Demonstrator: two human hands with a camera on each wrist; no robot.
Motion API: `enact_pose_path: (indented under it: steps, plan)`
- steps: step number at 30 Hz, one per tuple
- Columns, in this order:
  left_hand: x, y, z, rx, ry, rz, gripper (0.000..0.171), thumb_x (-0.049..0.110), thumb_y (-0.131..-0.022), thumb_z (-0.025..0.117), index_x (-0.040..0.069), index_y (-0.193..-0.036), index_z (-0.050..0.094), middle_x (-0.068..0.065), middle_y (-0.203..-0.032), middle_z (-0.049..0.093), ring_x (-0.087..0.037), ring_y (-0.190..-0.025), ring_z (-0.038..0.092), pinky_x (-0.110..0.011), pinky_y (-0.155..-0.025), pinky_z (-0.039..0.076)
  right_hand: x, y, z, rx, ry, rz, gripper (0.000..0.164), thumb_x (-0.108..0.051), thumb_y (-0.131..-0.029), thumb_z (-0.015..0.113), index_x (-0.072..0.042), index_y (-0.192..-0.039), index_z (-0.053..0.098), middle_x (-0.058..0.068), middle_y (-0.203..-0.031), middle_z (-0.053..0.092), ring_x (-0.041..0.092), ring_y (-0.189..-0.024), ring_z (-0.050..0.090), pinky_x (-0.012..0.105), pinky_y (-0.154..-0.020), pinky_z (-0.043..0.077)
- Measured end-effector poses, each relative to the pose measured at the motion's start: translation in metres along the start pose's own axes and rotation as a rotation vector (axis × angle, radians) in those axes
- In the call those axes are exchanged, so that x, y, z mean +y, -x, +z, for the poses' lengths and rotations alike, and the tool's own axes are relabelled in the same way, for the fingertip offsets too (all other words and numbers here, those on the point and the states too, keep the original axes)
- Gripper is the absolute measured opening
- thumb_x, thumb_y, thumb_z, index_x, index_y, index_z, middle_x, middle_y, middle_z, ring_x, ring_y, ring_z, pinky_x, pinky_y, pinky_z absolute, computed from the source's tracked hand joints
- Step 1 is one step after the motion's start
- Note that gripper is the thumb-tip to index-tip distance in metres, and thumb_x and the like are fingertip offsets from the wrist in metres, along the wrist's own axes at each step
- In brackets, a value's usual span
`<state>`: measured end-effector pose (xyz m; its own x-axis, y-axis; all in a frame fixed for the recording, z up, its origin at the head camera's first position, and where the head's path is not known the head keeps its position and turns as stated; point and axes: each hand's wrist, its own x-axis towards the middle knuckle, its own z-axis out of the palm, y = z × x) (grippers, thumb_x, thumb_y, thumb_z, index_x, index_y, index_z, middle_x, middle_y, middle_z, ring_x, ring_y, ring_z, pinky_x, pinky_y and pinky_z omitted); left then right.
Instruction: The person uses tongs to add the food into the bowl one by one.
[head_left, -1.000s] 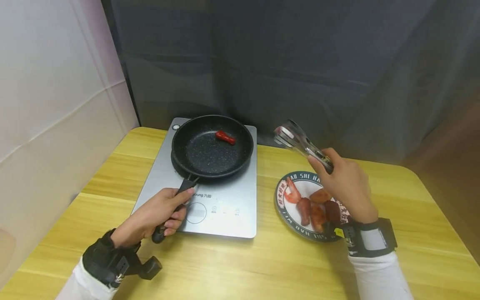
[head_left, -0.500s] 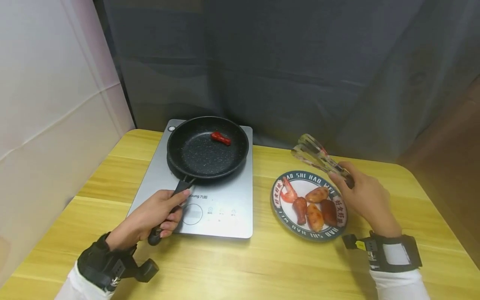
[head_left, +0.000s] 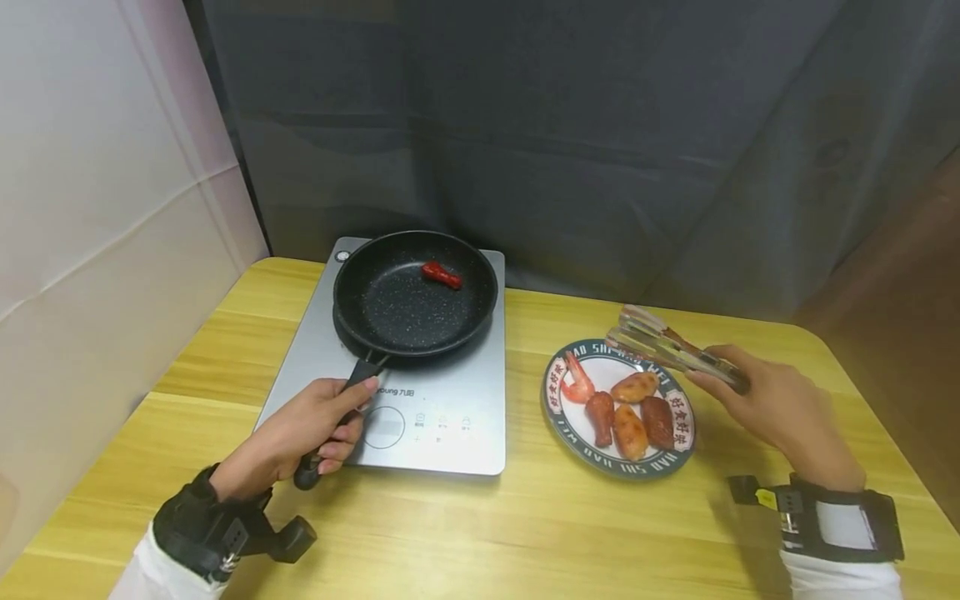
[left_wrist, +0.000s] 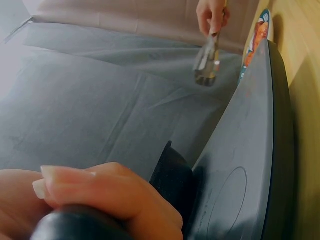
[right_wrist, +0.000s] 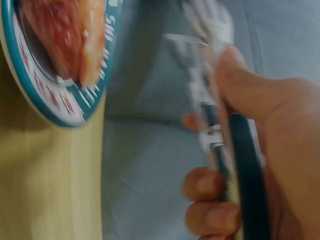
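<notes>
Just one red drumstick (head_left: 441,275) in the pan (head_left: 411,321)

Right wrist view: tongs (head_left: 697,360) are showing blurred, tips running off the top edge; plate (head_left: 570,446) and the food (right_wrist: 62,40) on it are being cut by the frame. Head view: right hand (head_left: 776,400) is hiding part of the tongs' grip; left hand (head_left: 318,421) is covering the middle of the pan handle (head_left: 365,372) and the cooktop's (head_left: 465,450) first brand letters. Touch icons (head_left: 442,422) are proving too small to read. Left wrist view: left hand is running past the bottom edge, masking much of the pan (head_left: 405,317).
</notes>
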<state>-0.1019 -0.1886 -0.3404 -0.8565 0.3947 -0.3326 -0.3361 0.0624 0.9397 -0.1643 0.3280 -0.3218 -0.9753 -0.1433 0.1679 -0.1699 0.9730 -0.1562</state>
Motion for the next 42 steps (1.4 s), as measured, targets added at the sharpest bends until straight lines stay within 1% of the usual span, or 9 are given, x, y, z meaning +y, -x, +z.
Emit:
enact_pose_path:
  steps: [8,10,12,17,22,26,31,38,42]
  plan:
    - [-0.001,-0.001,0.000,0.003,0.000,-0.001,0.042,0.041,-0.102,0.044,0.006,-0.081,0.035,0.004,-0.056,0.028,-0.006,-0.040,0.028,-0.020,-0.034,0.029,0.021,0.011,-0.008,-0.083,0.061,-0.021,0.057,-0.058,-0.087,0.060,-0.015,-0.125,0.057,0.022,-0.087,0.065,0.039,-0.071,0.060,0.037,-0.042,0.037]
    - [-0.001,-0.001,0.000,0.005,-0.001,0.000,0.042,0.041,-0.102,0.043,0.006,-0.081,0.035,0.004,-0.056,0.028,-0.007,-0.040,0.028,-0.020,-0.034,0.029,0.023,0.012,-0.011,-0.105,0.080,-0.023,0.059,-0.059,-0.087,0.059,-0.015,-0.126,0.056,0.026,-0.090,0.065,0.043,-0.072,0.061,0.038,-0.042,0.037]
    - [-0.001,-0.001,0.000,0.007,-0.005,0.001,0.042,0.041,-0.102,0.044,0.006,-0.081,0.035,0.004,-0.056,0.028,-0.007,-0.040,0.028,-0.020,-0.034,0.029,0.026,0.013,-0.014,-0.142,0.094,0.002,0.063,-0.063,-0.087,0.056,-0.016,-0.129,0.054,0.031,-0.098,0.063,0.048,-0.076,0.060,0.041,-0.041,0.037]
    - [-0.001,-0.001,0.001,0.010,-0.002,0.002,0.043,0.041,-0.102,0.044,0.006,-0.081,0.034,0.004,-0.056,0.029,-0.007,-0.040,0.028,-0.020,-0.034,0.029,0.029,0.019,-0.021,-0.219,0.138,0.027,0.071,-0.071,-0.083,0.054,-0.019,-0.133,0.053,0.032,-0.112,0.059,0.052,-0.085,0.059,0.043,-0.040,0.038]
    - [0.000,-0.001,0.000,0.012,-0.001,0.000,0.042,0.041,-0.102,0.044,0.005,-0.082,0.036,0.004,-0.056,0.029,-0.007,-0.040,0.028,-0.020,-0.034,0.028,0.029,0.022,-0.021,-0.203,0.127,-0.021,0.067,-0.067,-0.083,0.058,-0.021,-0.132,0.057,0.030,-0.112,0.061,0.051,-0.088,0.059,0.046,-0.043,0.041]
    - [0.000,0.000,0.000,0.008,0.003,0.000,0.041,0.041,-0.102,0.044,0.005,-0.084,0.036,0.004,-0.056,0.029,-0.007,-0.041,0.028,-0.020,-0.034,0.029,0.027,0.021,-0.019,-0.180,0.107,-0.065,0.064,-0.062,-0.084,0.062,-0.018,-0.130,0.060,0.029,-0.111,0.061,0.052,-0.092,0.059,0.050,-0.048,0.045]
    - [0.001,0.000,-0.001,0.000,0.012,-0.002,0.041,0.041,-0.102,0.043,0.005,-0.084,0.036,0.004,-0.057,0.028,-0.007,-0.041,0.028,-0.020,-0.034,0.029,0.021,0.020,-0.016,-0.132,0.090,-0.091,0.062,-0.059,-0.083,0.065,-0.015,-0.127,0.062,0.030,-0.105,0.063,0.048,-0.087,0.062,0.053,-0.054,0.047]
    - [0.001,0.001,-0.001,-0.006,0.009,-0.002,0.040,0.041,-0.102,0.043,0.005,-0.085,0.036,0.004,-0.057,0.029,-0.007,-0.041,0.028,-0.020,-0.034,0.029,0.003,0.014,-0.007,-0.105,0.129,-0.074,0.065,-0.064,-0.082,0.062,-0.017,-0.128,0.062,0.025,-0.092,0.065,0.040,-0.077,0.063,0.041,-0.042,0.041]
    - [0.001,0.001,-0.001,-0.005,0.016,-0.005,0.040,0.041,-0.102,0.043,0.005,-0.085,0.036,0.004,-0.057,0.029,-0.007,-0.041,0.028,-0.020,-0.034,0.029,-0.003,0.010,-0.001,-0.141,0.145,-0.051,0.072,-0.070,-0.081,0.058,-0.017,-0.129,0.061,0.026,-0.097,0.064,0.042,-0.081,0.062,0.038,-0.042,0.041]
